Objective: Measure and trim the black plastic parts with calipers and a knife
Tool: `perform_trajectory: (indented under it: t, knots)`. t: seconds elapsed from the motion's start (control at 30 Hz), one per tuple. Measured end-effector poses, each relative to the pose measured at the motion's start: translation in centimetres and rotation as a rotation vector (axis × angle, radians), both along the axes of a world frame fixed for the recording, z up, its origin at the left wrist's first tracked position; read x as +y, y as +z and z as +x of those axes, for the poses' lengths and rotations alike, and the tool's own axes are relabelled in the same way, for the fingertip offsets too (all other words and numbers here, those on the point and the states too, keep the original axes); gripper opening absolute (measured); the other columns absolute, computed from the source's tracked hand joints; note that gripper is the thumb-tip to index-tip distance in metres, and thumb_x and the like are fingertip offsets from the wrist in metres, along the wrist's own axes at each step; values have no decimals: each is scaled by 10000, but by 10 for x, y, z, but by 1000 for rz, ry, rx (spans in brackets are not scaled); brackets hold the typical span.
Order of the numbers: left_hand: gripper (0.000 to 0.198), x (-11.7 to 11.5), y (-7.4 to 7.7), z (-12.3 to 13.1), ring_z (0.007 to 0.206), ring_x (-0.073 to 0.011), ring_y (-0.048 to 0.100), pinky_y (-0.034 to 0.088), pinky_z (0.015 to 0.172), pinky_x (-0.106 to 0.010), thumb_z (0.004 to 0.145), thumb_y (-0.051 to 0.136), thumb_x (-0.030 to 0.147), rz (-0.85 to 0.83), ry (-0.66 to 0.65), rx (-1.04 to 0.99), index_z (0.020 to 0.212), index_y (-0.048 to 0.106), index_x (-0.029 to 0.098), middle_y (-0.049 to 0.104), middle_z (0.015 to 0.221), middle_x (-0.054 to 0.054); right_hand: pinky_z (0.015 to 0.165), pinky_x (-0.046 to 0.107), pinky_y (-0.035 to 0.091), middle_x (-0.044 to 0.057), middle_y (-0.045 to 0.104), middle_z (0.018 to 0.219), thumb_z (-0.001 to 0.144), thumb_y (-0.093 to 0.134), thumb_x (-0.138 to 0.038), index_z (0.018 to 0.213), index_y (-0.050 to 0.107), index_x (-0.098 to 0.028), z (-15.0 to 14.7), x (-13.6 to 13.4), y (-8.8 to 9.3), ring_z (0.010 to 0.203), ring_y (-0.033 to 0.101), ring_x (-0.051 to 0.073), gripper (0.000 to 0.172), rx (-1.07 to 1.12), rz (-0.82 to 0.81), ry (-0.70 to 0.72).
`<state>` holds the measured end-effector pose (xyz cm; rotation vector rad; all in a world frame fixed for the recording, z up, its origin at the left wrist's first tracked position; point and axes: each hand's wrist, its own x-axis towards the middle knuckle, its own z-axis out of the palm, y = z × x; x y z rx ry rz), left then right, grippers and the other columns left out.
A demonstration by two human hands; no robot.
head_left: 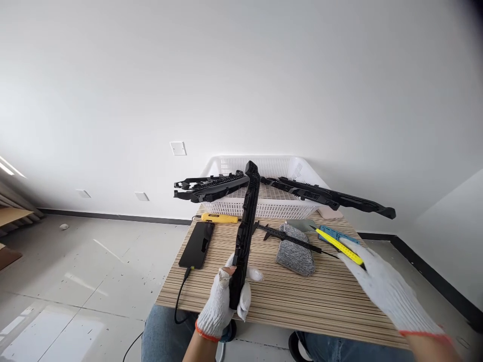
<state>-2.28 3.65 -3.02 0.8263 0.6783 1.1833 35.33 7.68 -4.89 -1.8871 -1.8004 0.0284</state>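
My left hand [222,296], in a white knitted glove with the thumb tip bare, is closed round the lower end of a long black plastic trim piece [247,221]. The piece stands up at a slant over the table, its far end in front of the basket. At the right, my right hand [381,276], also gloved, grips a yellow utility knife [339,245] whose tip points up and left. Behind the knife lies a blue flat item [332,233], partly hidden by the hand. Near the middle are a black caliper [283,235] and a folded grey cloth [296,256], with the caliper lying across the cloth.
A white plastic basket [222,207] stands against the wall, with more black plastic pieces [215,188] jutting over its left side and another [332,195] over its right. A phone [196,245] with a cable and a yellow tool [219,217] lie on the left of the striped table [271,301].
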Motion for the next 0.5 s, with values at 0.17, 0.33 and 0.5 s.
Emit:
perform_trajectory:
  t: [0.17,0.33,0.5]
  knots:
    - [581,0,7,0,354,0,401,254,327,-158,906,688,712,-47,76,21,1206,671,215,802,1070,-103,798,486,638,157,768,1192,1044,406,-501,1407,663,-227,-6,-34,-18,988,769,353,522,-26,3,-26]
    - [691,1,18,6,420,-28,457,315,372,-156,862,785,630,-150,202,132,1380,621,203,804,1034,-133,777,526,639,153,762,1132,1062,357,-459,1449,614,-223,-23,-41,-29,953,761,358,522,-197,44,-13]
    - [793,-17,32,-27,321,-64,426,333,330,-205,757,843,623,-186,358,365,1376,661,161,790,756,-78,773,547,648,169,719,1308,1026,415,-543,1500,553,-239,-26,-40,-37,1018,755,378,581,-283,29,-42]
